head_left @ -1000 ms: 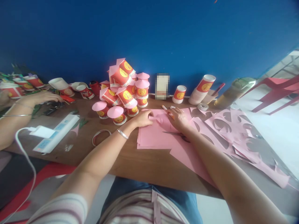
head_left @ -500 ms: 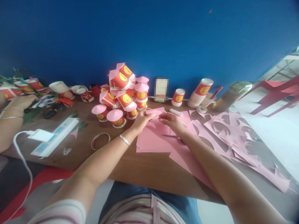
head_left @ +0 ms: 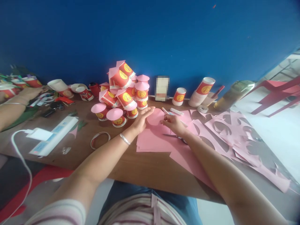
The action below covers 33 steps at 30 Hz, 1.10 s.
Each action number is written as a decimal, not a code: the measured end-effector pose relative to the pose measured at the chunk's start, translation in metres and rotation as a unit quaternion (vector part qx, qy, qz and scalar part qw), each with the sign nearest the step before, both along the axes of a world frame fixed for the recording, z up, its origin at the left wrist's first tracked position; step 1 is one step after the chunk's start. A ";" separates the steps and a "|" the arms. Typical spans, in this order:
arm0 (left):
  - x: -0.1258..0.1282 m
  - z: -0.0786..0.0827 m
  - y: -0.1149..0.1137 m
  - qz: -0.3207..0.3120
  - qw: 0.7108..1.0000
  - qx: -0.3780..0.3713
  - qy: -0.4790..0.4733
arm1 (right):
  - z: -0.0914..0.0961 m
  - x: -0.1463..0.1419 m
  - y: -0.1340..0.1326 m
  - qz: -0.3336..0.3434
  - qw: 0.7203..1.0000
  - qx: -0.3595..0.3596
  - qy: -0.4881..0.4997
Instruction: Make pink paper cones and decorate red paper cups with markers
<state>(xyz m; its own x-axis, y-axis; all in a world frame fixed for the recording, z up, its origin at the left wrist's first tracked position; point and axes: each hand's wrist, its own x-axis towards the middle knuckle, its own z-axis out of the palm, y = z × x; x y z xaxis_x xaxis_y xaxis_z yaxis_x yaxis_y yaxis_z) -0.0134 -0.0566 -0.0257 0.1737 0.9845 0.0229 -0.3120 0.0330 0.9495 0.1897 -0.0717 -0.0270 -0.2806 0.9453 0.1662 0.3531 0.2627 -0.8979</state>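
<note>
Though indistinct, right hand [head_left: 174,124] seemingly curled.

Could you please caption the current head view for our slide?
Left hand and right hand flank a pink paper disc, near scissors and pink-topped red cups.

Red paper cups [head_left: 179,102], yellow round emblems [head_left: 180,97], marks too blurred, no text readable

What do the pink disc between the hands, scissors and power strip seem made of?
Pink disc: probably matte paper or card, flat like the sheets below. Scissors: blades apparently metal, slim and grey. Power strip: likely plastic, smooth white casing.
</note>
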 end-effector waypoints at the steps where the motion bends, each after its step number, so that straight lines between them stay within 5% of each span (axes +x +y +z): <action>1: -0.001 0.000 0.002 0.009 1.000 -0.006 0.005 | -0.002 0.000 0.000 0.003 1.000 0.010 -0.014; 11: -0.001 0.011 -0.004 0.066 0.992 0.024 0.109 | -0.012 -0.005 0.005 -0.084 0.991 0.028 0.105; 19: 0.000 0.009 -0.006 0.039 0.990 0.039 0.127 | -0.004 -0.007 0.000 -0.110 0.980 0.084 0.144; 33: -0.003 -0.003 -0.001 -0.027 0.994 0.031 0.099 | 0.002 -0.010 -0.007 -0.099 0.980 0.029 0.172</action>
